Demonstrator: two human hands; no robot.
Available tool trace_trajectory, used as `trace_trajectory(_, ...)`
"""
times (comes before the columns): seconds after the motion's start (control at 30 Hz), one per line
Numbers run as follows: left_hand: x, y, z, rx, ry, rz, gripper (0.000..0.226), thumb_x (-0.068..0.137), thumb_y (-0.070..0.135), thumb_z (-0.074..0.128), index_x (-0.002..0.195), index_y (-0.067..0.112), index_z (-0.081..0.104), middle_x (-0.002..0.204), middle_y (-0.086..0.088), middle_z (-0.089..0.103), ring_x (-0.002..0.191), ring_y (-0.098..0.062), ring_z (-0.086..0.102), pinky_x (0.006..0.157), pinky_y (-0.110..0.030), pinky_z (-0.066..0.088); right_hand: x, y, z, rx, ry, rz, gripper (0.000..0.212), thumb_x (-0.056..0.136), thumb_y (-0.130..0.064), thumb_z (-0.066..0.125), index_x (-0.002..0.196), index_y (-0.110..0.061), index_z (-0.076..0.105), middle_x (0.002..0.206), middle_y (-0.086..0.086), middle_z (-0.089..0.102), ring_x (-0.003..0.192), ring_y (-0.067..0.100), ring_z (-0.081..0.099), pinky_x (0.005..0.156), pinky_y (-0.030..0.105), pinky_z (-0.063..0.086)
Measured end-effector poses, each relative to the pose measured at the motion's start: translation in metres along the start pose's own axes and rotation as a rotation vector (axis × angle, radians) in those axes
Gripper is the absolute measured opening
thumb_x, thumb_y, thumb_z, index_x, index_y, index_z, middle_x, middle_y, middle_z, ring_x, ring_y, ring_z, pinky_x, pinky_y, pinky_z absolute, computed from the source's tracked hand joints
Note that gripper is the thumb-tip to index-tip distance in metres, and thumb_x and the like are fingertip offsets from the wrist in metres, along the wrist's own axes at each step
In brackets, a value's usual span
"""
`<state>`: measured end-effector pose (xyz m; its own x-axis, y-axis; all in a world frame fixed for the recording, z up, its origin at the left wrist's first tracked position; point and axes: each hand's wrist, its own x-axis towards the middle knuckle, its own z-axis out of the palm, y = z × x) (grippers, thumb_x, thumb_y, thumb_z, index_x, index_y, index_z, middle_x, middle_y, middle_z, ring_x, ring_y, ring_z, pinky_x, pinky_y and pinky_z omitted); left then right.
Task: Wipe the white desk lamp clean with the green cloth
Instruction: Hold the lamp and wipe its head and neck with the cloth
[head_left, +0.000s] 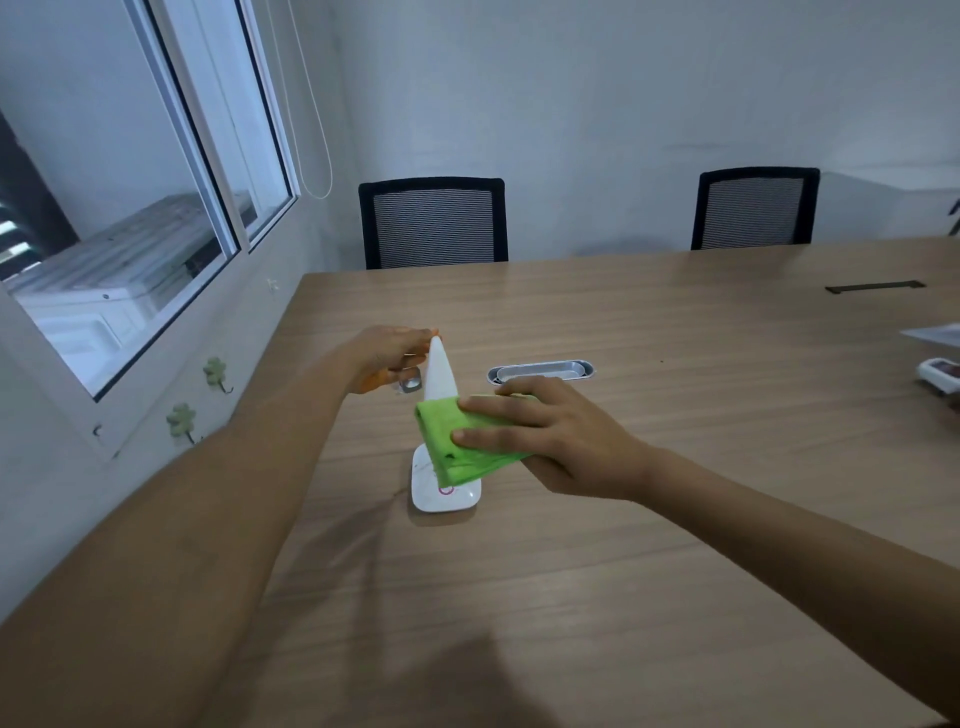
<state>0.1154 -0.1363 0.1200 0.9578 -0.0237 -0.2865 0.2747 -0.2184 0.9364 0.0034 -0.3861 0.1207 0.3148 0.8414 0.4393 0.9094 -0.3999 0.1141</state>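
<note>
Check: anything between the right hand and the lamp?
Yes. In the head view, the green cloth lies between the right hand and the lamp.

There is a single view, taken from the head of the person at the near edge of the long wood-grain table (649, 545). It looks forward and down across the tabletop, wide-angled, so both bare forearms run in from the bottom corners and the lines of the white-framed window (171, 218) on the left bow. The hands sit close, mid-frame. Beyond the far edge, two black mesh-backed chairs (434, 222) stand against the pale wall.
</note>
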Motion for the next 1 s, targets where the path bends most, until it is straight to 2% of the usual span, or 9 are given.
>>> trace_trajectory(0.1,-0.002,0.002,0.0,0.006,0.002,-0.011,0.041,0.086,0.035,0.064,0.12,0.011,0.065,0.117,-0.002,0.066,0.104,-0.015,0.059,0.078,-0.024,0.049,-0.003,0.0,-0.001,0.0,0.092,0.0,0.046,0.089,-0.004,0.039,0.128,-0.025,0.052,0.139,0.005,0.052,0.108,0.037,0.054,0.09,0.046,0.046)
trace_trajectory(0.17,-0.002,0.001,-0.001,0.001,0.006,-0.016,0.042,0.086,0.034,0.064,0.121,0.011,0.064,0.117,-0.002,0.066,0.103,-0.016,0.06,0.076,-0.025,0.05,0.003,0.007,0.0,0.034,0.159,0.102,0.047,0.087,-0.002,0.04,0.128,-0.021,0.052,0.138,0.008,0.053,0.108,0.036,0.054,0.096,0.042,0.043)
trace_trajectory(0.3,0.0,0.001,-0.001,0.031,-0.005,-0.023,0.041,0.082,0.031,0.069,0.116,0.01,0.063,0.122,-0.006,0.064,0.114,-0.022,0.059,0.099,-0.036,0.049,0.036,0.028,0.004,0.142,0.205,0.341,0.056,0.074,0.002,0.039,0.125,-0.013,0.057,0.131,0.013,0.058,0.108,0.031,0.056,0.099,0.032,0.035)
trace_trajectory(0.4,-0.004,0.004,0.002,0.048,0.025,-0.035,0.016,0.086,0.027,0.064,0.094,0.013,0.064,0.11,-0.007,0.066,0.104,-0.022,0.06,0.099,-0.036,0.049,0.06,0.034,0.007,0.168,0.146,0.394,0.057,0.07,0.002,0.039,0.121,-0.012,0.06,0.125,0.012,0.063,0.109,0.03,0.058,0.099,0.039,0.041)
trace_trajectory(0.53,-0.008,0.007,0.003,0.029,0.028,-0.019,0.01,0.09,0.019,0.058,0.087,0.012,0.064,0.086,-0.007,0.064,0.079,-0.018,0.06,0.074,-0.029,0.05,0.07,0.027,0.008,0.161,0.055,0.349,0.056,0.069,0.0,0.036,0.116,-0.013,0.065,0.118,0.012,0.068,0.105,0.035,0.061,0.089,0.048,0.05)
trace_trajectory(0.63,-0.003,0.004,-0.001,0.013,-0.029,-0.006,0.036,0.086,0.031,0.064,0.113,0.007,0.066,0.104,-0.012,0.067,0.094,-0.023,0.062,0.086,-0.036,0.052,0.062,0.014,0.007,0.186,0.016,0.284,0.059,0.07,-0.011,0.026,0.114,-0.013,0.066,0.117,0.013,0.068,0.102,0.034,0.063,0.086,0.044,0.052)
trace_trajectory(0.73,0.001,0.002,-0.002,0.032,-0.015,-0.005,0.042,0.085,0.035,0.064,0.119,0.01,0.064,0.121,-0.007,0.066,0.111,-0.022,0.061,0.102,-0.039,0.047,0.046,-0.002,0.004,0.187,-0.005,0.2,0.058,0.07,-0.006,0.029,0.115,-0.011,0.065,0.12,0.013,0.066,0.106,0.032,0.061,0.088,0.044,0.051)
trace_trajectory(0.87,-0.001,0.005,-0.003,0.056,-0.02,-0.027,0.044,0.083,0.039,0.066,0.119,0.013,0.065,0.123,0.0,0.066,0.111,-0.016,0.058,0.094,-0.03,0.049,0.017,-0.019,0.001,0.079,0.012,0.074,0.047,0.084,-0.003,0.034,0.12,-0.015,0.062,0.128,0.005,0.063,0.117,0.029,0.055,0.093,0.044,0.047)
trace_trajectory(1.0,-0.006,0.008,-0.002,0.067,-0.016,-0.024,0.041,0.085,0.037,0.064,0.118,0.013,0.065,0.118,0.001,0.067,0.1,-0.014,0.061,0.093,-0.03,0.05,0.001,-0.028,-0.003,-0.007,0.059,-0.043,0.047,0.096,-0.014,0.022,0.122,-0.018,0.061,0.131,0.002,0.06,0.119,0.027,0.054,0.096,0.038,0.043)
